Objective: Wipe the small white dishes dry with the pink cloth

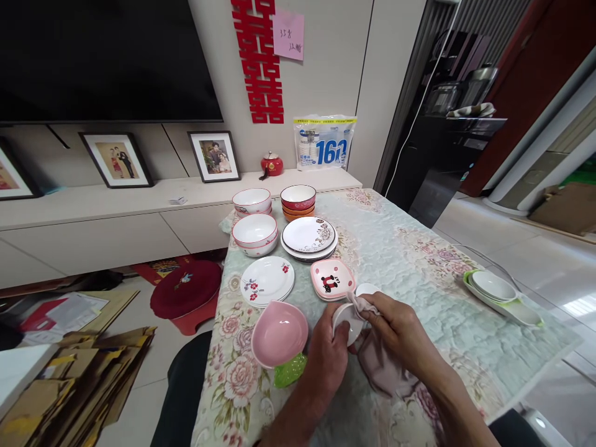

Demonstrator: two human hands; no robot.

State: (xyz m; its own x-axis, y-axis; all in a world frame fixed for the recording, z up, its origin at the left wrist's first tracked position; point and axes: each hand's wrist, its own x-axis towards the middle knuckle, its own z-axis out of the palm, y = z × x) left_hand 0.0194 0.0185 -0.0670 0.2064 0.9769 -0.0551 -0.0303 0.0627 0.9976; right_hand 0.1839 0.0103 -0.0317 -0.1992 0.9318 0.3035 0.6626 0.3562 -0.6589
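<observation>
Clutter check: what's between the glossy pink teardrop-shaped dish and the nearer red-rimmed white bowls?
Stacked round white plates with red flowers, in the head view.

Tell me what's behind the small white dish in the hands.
Beyond the small white dish, part of another white dish shows. Its near side is covered by the cloth and right hand, so its full shape cannot be seen.

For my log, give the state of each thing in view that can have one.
White dish, tilted in the left hand
Cloth, bunched in the right hand
Pink-and-green dish, face up
Bowls, upright, stacked
Plates, face up, stacked
Red jar, lid on
Television, screen dark
Photo frames, standing
Bag, upright
</observation>
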